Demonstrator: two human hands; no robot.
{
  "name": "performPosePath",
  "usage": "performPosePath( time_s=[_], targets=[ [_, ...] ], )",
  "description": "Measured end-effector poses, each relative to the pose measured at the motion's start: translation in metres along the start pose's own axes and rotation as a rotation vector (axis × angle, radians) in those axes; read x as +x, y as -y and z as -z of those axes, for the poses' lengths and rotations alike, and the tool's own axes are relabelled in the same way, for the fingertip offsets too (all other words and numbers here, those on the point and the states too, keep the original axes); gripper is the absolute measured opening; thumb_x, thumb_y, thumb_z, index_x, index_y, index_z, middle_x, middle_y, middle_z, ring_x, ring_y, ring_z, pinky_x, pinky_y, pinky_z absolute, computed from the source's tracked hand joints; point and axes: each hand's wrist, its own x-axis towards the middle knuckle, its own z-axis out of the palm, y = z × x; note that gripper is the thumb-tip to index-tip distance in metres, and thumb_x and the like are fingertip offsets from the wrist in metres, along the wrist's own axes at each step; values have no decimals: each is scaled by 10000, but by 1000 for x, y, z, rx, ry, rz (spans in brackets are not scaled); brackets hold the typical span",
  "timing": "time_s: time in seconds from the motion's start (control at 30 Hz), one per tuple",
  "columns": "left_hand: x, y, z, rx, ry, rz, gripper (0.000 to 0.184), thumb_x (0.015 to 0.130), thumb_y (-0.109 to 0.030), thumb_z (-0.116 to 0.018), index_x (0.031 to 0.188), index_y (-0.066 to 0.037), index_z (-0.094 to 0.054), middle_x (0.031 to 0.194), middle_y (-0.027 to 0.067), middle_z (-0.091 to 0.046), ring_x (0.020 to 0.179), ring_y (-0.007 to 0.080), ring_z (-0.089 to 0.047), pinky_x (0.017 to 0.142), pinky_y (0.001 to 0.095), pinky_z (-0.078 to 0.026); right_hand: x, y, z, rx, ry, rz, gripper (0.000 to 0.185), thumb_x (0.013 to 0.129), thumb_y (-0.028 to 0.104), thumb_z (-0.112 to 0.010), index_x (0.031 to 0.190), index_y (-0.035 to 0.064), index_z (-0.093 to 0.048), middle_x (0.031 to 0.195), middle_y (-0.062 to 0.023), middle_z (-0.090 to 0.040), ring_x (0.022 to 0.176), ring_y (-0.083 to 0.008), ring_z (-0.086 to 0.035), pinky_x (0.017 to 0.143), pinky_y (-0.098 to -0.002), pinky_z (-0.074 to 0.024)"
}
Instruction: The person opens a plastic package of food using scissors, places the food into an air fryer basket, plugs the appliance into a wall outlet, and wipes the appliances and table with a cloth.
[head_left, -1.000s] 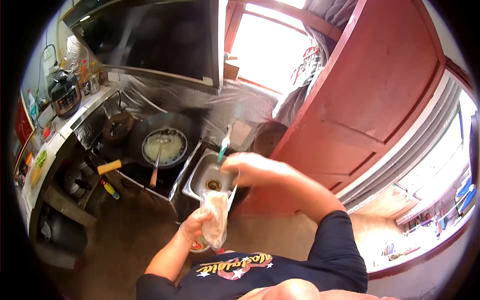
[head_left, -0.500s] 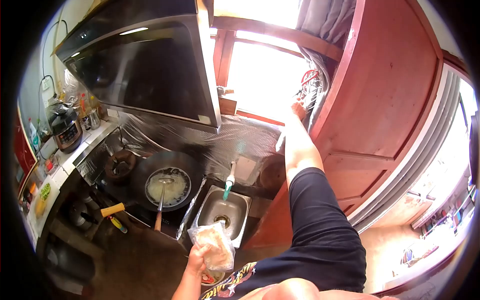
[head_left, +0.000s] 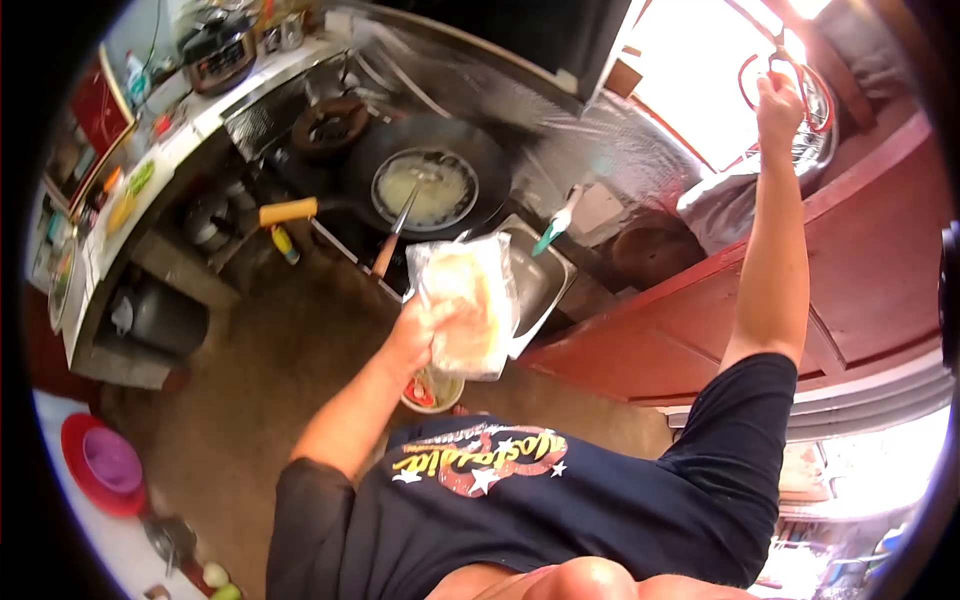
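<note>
My left hand (head_left: 420, 330) grips a clear plastic bag (head_left: 468, 305) with pale, flat food inside, held in front of the sink's near side. High at the right, by the bright window, my right hand (head_left: 780, 100) is closed on red-handled scissors (head_left: 778, 65); their large red loops show around the fingers. A dark wok (head_left: 360, 175) sits on the stove with pale food (head_left: 415, 190) in bubbling liquid. A ladle with a wooden handle (head_left: 385, 255) rests in it.
The steel sink (head_left: 545, 285) has a tap with a green end (head_left: 545, 238). A yellow handle (head_left: 288, 211) juts from the stove's front edge. A rice cooker (head_left: 217, 55) stands on the left counter. Red and purple basins (head_left: 112, 460) are at lower left. A red wooden door (head_left: 640, 340) is at right.
My right hand has gone from over the sink up to the window and now has the scissors. The bag in my left hand has been raised, and the view has turned.
</note>
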Motion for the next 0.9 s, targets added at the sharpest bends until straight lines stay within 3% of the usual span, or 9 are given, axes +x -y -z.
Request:
performPosePath(
  time_s=[0.07,0.13,0.23,0.33,0.4,0.5,0.63,0.8,0.9],
  targets=[
    [-4,-4,-19,18,-49,-35,269,815,-68,-583,1065,20,-537,942,107,-624,844,207,-630,786,354,-520,-50,52,14,452,50,-208,132,824,134,-571,830,5,-543,575,25,-421,470,-56,-378,439,-202,-315],
    [-4,-13,-22,49,-72,-79,245,821,-55,-572,1053,21,-547,939,108,-627,838,201,-631,784,346,-519,-107,89,27,749,62,-336,127,853,133,-528,823,10,-530,563,19,-383,458,-60,-367,425,-206,-301],
    [-7,-13,-18,129,-47,-44,221,822,-10,-560,1041,17,-567,952,82,-625,828,163,-622,770,295,-509,-181,120,60,1111,513,-507,97,825,51,-540,875,-31,-527,631,-66,-512,462,-113,-463,396,-220,-351],
    [-10,-14,-17,285,-45,-78,204,822,-23,-573,1022,16,-578,930,62,-630,814,135,-611,758,269,-495,-231,132,73,899,571,-552,113,796,44,-539,711,46,-465,556,0,-458,374,-57,-352,358,-201,-255],
    [-14,-14,-10,409,-35,-122,189,820,-25,-575,1004,16,-587,915,55,-632,808,124,-605,750,260,-488,-251,129,93,656,567,-461,46,763,7,-561,752,28,-522,713,-41,-515,516,-68,-447,431,-180,-315],
    [-19,-17,-12,568,-22,-165,157,813,-23,-578,963,15,-606,882,45,-638,794,112,-598,737,251,-479,-272,113,106,855,539,-227,250,683,-85,-593,913,8,-617,1131,-126,-443,952,-166,-473,636,-201,-410],
    [-30,-22,-13,716,51,-145,197,812,-32,-580,999,25,-595,907,52,-633,814,116,-592,759,263,-474,-296,105,121,604,370,-267,261,686,-109,-577,906,23,-628,1197,-152,-451,1036,-201,-481,715,-231,-440],
    [-48,-27,-26,627,62,-111,122,792,-11,-592,905,18,-628,842,47,-647,780,110,-602,727,251,-479,-307,106,131,652,288,-122,225,729,-90,-556,923,12,-612,1239,-189,-463,893,-167,-549,625,-221,-458],
    [-52,-28,-25,629,57,-130,134,790,-13,-596,916,23,-626,855,49,-646,784,111,-602,728,253,-481,-319,121,132,997,441,-489,137,778,-31,-529,900,-4,-586,1069,-178,-557,661,-131,-543,560,-228,-446]
  ],
)
